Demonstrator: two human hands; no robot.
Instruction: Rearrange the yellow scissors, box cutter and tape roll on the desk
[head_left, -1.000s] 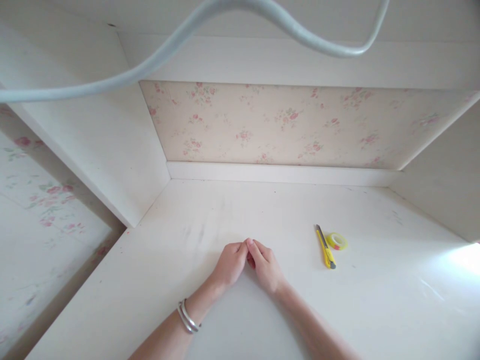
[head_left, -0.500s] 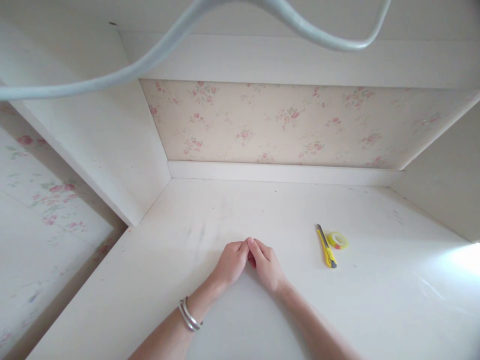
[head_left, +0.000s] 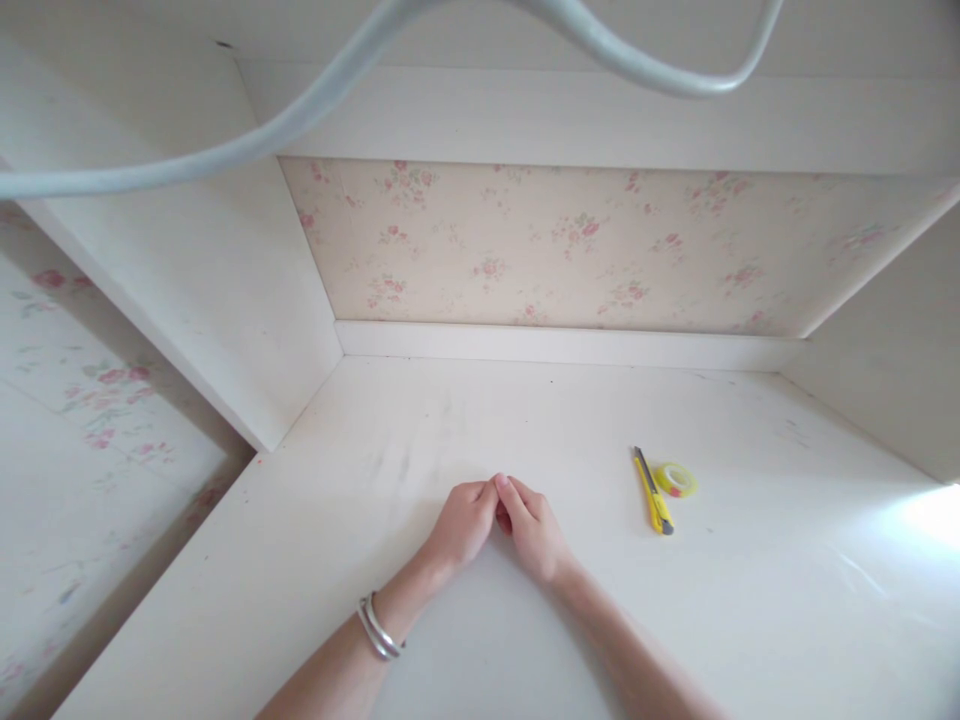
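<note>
My left hand (head_left: 466, 522) and my right hand (head_left: 534, 530) rest together on the white desktop (head_left: 315, 560), touching at the thumbs and fingers. Both are closed, with the fingers folded inward and mostly hidden; no object shows in either. Two silver bangles (head_left: 380, 627) circle my left wrist. To the right of my right hand lies a yellow utility knife (head_left: 654, 494), its dark end pointing away from me. Beside it, nearly touching, is a roll of yellow tape (head_left: 676, 480) lying flat.
A thick white cable (head_left: 300, 112) hangs across the top of the view. White side panels (head_left: 217, 290) and a low back ledge (head_left: 562, 344) border the desktop. Floral wallpaper (head_left: 487, 240) covers the wall behind. Bright light falls at the right edge.
</note>
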